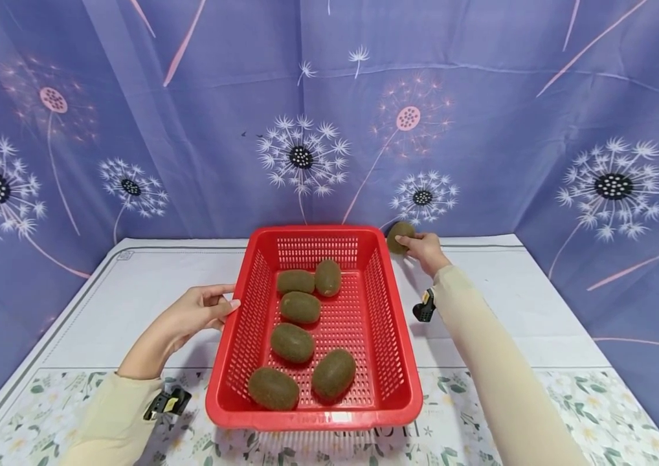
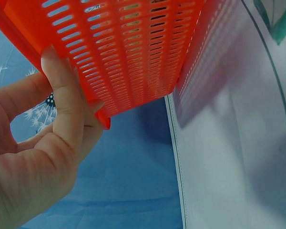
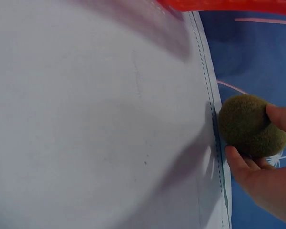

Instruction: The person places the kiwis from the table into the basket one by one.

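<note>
A red plastic basket [image 1: 405,375] with slotted walls stands in the middle of the table. Several brown fuzzy kiwis [image 1: 300,307] lie inside it, mostly toward its left side. My left hand [image 1: 204,309] grips the basket's left rim, thumb on one side and fingers on the other, as the left wrist view shows up close. At the far right corner of the basket, my right hand [image 1: 424,249] holds another kiwi [image 3: 248,124] between thumb and fingers, just outside the rim near the table's back edge.
A purple-blue curtain [image 1: 481,116] with dandelion prints hangs behind and along both sides of the table. The white table cover [image 1: 504,291] has a floral strip [image 1: 586,401] along its near side. Each wrist wears a small black camera [image 1: 424,306].
</note>
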{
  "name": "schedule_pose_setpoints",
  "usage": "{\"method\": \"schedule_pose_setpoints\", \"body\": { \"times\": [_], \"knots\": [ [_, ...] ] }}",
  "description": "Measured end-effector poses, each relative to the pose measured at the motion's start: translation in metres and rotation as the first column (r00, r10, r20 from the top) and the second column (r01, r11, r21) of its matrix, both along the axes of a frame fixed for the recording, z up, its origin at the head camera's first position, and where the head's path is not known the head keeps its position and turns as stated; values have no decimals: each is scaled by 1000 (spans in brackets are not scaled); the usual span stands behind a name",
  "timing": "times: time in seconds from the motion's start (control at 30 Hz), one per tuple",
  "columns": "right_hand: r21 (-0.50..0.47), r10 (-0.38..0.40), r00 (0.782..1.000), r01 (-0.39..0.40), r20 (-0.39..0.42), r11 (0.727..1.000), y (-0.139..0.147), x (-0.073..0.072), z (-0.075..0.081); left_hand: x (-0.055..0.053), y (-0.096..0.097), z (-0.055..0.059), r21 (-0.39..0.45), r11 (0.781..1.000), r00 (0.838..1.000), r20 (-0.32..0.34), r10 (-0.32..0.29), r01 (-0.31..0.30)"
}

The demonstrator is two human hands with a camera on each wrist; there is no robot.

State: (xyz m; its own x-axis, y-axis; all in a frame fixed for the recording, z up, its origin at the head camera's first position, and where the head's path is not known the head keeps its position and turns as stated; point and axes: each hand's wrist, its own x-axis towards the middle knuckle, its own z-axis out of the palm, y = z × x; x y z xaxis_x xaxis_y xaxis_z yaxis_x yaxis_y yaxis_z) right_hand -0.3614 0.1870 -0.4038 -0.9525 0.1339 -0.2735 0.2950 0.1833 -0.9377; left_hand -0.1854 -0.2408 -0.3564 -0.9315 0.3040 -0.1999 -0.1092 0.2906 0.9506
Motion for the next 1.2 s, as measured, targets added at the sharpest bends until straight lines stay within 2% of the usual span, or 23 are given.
{"method": "schedule_pose_setpoints", "body": {
  "times": [0.3,0.77,0.93,1.2],
  "knots": [
    [-29,-2,1000,2,5,1000,5,4,10,-1,0,-1,-3,1000,1000,-11,-5,5],
    [-141,57,996,-67,-72,988,14,15,45,1,1,1,5,1000,1000,-12,-14,14],
    [-176,84,994,-96,-72,980,13,18,60,2,1,2,2,1000,1000,-1,-6,6],
    [-126,139,988,-146,-67,981,3,24,86,1,0,1,10,1000,1000,-3,-9,9]
  ]
}}
